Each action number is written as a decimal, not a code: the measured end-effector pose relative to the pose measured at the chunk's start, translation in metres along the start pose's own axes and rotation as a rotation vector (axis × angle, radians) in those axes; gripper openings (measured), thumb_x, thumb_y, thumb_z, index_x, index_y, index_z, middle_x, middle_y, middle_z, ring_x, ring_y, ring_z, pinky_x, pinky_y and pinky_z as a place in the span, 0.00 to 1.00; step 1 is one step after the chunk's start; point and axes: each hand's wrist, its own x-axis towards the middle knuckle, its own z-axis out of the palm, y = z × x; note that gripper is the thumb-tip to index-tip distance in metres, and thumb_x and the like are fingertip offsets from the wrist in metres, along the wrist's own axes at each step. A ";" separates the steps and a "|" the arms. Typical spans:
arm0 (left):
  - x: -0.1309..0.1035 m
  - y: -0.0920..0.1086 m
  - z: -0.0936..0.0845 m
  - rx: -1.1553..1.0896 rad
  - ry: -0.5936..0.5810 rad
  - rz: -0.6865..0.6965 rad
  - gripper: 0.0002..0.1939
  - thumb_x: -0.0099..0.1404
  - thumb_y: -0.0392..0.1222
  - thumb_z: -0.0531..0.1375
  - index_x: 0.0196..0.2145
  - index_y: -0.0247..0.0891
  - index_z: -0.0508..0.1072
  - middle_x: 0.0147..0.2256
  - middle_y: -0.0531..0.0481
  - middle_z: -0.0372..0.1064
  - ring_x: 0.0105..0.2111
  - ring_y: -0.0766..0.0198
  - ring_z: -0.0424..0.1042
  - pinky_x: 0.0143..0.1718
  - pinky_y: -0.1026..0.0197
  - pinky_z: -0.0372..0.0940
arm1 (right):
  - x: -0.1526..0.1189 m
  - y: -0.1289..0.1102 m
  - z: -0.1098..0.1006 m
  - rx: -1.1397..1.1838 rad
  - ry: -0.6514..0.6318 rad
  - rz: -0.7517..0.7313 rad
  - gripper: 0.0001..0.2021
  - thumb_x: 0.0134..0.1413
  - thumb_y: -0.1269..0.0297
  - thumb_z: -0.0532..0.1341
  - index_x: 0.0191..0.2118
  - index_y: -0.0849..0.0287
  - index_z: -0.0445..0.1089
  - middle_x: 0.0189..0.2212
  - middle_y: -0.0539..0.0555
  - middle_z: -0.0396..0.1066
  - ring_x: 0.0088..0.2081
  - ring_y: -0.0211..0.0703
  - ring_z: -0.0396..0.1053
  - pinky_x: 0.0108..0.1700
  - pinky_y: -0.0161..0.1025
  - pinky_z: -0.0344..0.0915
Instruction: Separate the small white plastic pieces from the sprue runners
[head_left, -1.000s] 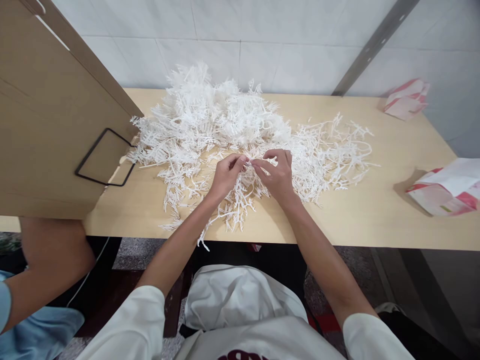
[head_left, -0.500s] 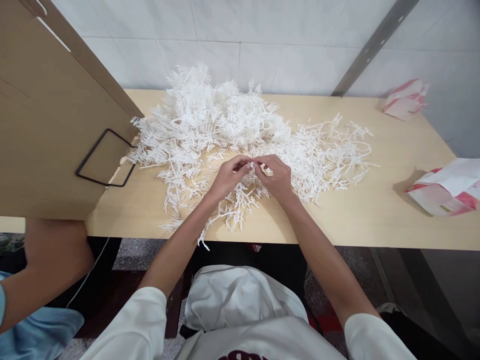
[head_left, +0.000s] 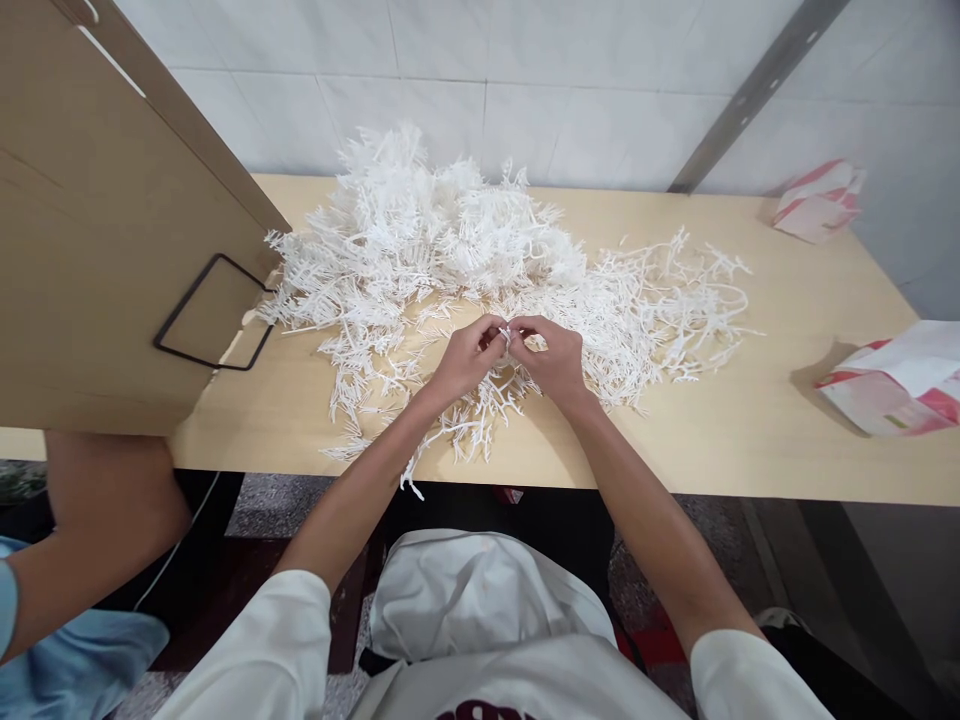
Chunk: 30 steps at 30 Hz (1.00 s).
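Observation:
My left hand (head_left: 471,357) and my right hand (head_left: 549,358) meet fingertip to fingertip over the near side of a white heap. Both are closed in a pinch on a small white branched plastic piece (head_left: 506,338), mostly covered by the fingers. Behind them rises the big pile of white branched plastic pieces (head_left: 450,225). More loose pieces, with thin twig-like arms, trail below my hands (head_left: 472,425) toward the table's front edge. To the right, a looser tangle of white branched strips (head_left: 690,300) spreads out.
A cardboard box (head_left: 112,230) stands at the left, a black wire frame (head_left: 214,312) against it. Another person's arm (head_left: 105,520) is below it. Two red-and-white paper packets, one far (head_left: 819,202) and one near (head_left: 896,385), sit at the right of the wooden table (head_left: 720,440). A tiled wall (head_left: 585,130) rises behind.
My fingertips have shifted slightly around the small white piece, the left hand closing nearer to the right. The whole view has moved a little; the pile looks the same.

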 end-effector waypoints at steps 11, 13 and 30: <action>0.001 0.000 -0.003 0.042 0.185 0.046 0.05 0.62 0.40 0.59 0.35 0.38 0.73 0.28 0.55 0.70 0.27 0.70 0.67 0.32 0.65 0.61 | 0.007 -0.006 -0.007 0.293 -0.054 0.259 0.07 0.57 0.65 0.59 0.37 0.55 0.75 0.34 0.50 0.76 0.33 0.37 0.70 0.37 0.37 0.67; -0.001 0.000 -0.003 0.162 0.193 0.120 0.03 0.62 0.38 0.59 0.34 0.38 0.73 0.29 0.54 0.71 0.28 0.69 0.67 0.33 0.65 0.61 | 0.009 -0.007 -0.007 0.345 -0.118 0.307 0.09 0.59 0.58 0.59 0.38 0.55 0.75 0.35 0.51 0.75 0.33 0.37 0.69 0.36 0.37 0.66; -0.004 -0.005 -0.001 0.451 0.222 0.245 0.05 0.68 0.40 0.57 0.37 0.40 0.73 0.37 0.49 0.73 0.41 0.62 0.70 0.44 0.59 0.63 | 0.007 -0.001 -0.005 0.288 -0.125 0.232 0.05 0.51 0.64 0.63 0.34 0.57 0.74 0.30 0.49 0.75 0.30 0.36 0.72 0.35 0.36 0.71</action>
